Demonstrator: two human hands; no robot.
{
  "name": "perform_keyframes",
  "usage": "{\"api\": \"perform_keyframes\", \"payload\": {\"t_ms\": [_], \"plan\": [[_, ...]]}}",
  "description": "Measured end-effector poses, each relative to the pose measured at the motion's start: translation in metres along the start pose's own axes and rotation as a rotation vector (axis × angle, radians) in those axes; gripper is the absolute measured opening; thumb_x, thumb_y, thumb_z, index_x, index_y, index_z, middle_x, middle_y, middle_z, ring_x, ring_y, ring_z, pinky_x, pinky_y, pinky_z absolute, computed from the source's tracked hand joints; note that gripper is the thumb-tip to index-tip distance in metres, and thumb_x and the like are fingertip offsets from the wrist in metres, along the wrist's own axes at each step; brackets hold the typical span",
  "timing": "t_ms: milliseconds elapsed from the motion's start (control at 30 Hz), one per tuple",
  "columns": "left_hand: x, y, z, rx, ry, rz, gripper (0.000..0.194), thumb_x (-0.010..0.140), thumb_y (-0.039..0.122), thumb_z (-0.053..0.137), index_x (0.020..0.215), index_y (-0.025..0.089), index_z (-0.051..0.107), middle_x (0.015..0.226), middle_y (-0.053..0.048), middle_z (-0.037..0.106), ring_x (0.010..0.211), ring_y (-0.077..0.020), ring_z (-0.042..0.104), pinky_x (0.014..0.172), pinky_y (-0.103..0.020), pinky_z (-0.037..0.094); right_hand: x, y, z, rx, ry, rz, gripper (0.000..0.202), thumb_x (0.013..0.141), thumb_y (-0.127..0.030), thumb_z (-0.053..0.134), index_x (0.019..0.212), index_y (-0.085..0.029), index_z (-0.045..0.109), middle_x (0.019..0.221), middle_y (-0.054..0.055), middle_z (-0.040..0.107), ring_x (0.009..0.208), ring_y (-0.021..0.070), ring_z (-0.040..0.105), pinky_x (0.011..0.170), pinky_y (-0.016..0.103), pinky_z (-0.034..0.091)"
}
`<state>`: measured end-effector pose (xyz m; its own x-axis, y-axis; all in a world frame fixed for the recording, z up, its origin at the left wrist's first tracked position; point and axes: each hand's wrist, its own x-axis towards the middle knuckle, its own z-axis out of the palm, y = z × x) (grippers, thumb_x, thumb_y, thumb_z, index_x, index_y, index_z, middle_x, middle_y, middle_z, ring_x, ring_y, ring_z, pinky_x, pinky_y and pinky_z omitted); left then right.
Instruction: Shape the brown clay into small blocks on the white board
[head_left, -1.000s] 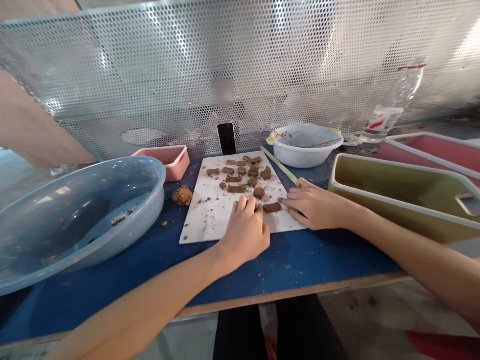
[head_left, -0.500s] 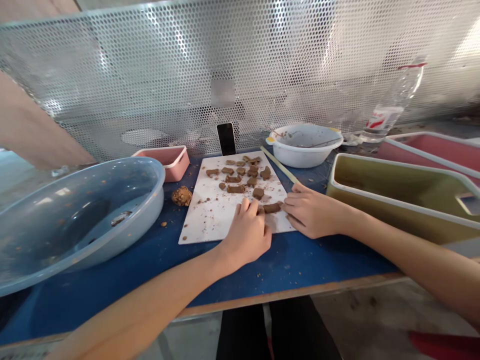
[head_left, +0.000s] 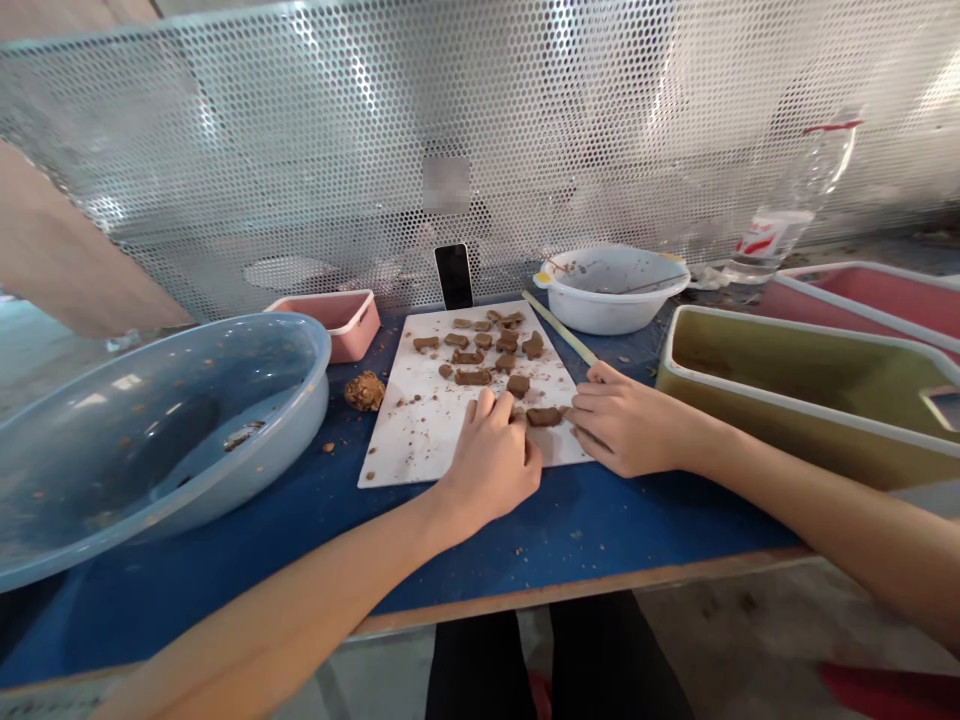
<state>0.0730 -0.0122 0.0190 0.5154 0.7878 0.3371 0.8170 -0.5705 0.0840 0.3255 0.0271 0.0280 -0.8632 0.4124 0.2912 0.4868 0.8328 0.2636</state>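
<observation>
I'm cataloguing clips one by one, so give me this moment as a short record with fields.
Left hand: fingers curled over white board, by left end of a brown clay-like piece; contact unclear
Right hand: fingertips by that piece's right end; contact unclear
On board: more brown pieces
Left: translucent blue basin, brown lump, small pink bin
Right: pale stick along board edge, white basin, olive-green bin, plastic bottle
Behind board: smartphone, perforated panel
Surface: blue tabletop

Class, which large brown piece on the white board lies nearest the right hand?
The bar just left of the right hand; the other large pieces lie farther back.
</observation>
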Motion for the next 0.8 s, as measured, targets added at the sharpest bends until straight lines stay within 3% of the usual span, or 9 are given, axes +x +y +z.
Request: {"api": "perform_keyframes", "payload": {"t_ms": [367, 500, 600, 700, 800], "plan": [[0.002, -0.005, 0.008, -0.03, -0.03, 0.029, 0.023, 0.103, 0.017, 0.061, 0.087, 0.014, 0.077, 0.107, -0.016, 0.061, 0.115, -0.0372, 0.052, 0.104, -0.055, 0.053, 0.004, -0.003, 0.003, -0.032, 0.04, -0.054, 0.039, 0.113, -0.03, 0.05, 0.084, -0.02, 0.075, 0.08, 0.008, 0.071, 0.081, 0.025, 0.057, 0.096, 0.046, 0.039], [0.003, -0.008, 0.009, -0.058, 0.004, 0.009, 0.022, 0.103, 0.015, 0.057, 0.102, 0.012, 0.079, 0.11, -0.015, 0.059, 0.114, -0.0351, 0.051, 0.102, -0.052, 0.053, 0.005, 0.003, 0.001, -0.001, 0.086, 0.037, 0.041, 0.114, -0.03, 0.049, 0.083, -0.021, 0.074, 0.078, 0.007, 0.066, 0.081, 0.0241, 0.056, 0.094, 0.045, 0.038], [0.004, -0.012, 0.014, -0.112, 0.039, 0.022, 0.026, 0.106, 0.017, 0.056, 0.118, 0.011, 0.079, 0.114, -0.015, 0.059, 0.114, -0.0336, 0.05, 0.104, -0.051, 0.053, 0.007, 0.006, 0.002, 0.109, 0.138, 0.106, 0.036, 0.115, -0.033, 0.049, 0.101, -0.02, 0.079, 0.089, 0.008, 0.066, 0.091, 0.0254, 0.059, 0.093, 0.043, 0.039], [0.009, -0.016, 0.018, -0.165, 0.058, 0.038, 0.027, 0.111, 0.03, 0.06, 0.12, 0.014, 0.08, 0.116, -0.015, 0.058, 0.115, -0.0332, 0.049, 0.107, -0.052, 0.052, 0.008, 0.008, 0.013, 0.244, 0.175, 0.196, 0.029, 0.112, -0.038, 0.057, 0.119, -0.022, 0.08, 0.109, 0.012, 0.066, 0.107, 0.0291, 0.061, 0.094, 0.044, 0.041], [0.016, -0.02, 0.018, -0.19, 0.058, 0.046, 0.026, 0.111, 0.034, 0.066, 0.12, 0.016, 0.081, 0.119, -0.014, 0.059, 0.118, -0.033, 0.049, 0.11, -0.051, 0.051, 0.007, 0.011, 0.031, 0.28, 0.148, 0.303, 0.025, 0.106, -0.042, 0.067, 0.117, -0.026, 0.082, 0.115, 0.013, 0.065, 0.112, 0.0328, 0.059, 0.096, 0.048, 0.041]]}}
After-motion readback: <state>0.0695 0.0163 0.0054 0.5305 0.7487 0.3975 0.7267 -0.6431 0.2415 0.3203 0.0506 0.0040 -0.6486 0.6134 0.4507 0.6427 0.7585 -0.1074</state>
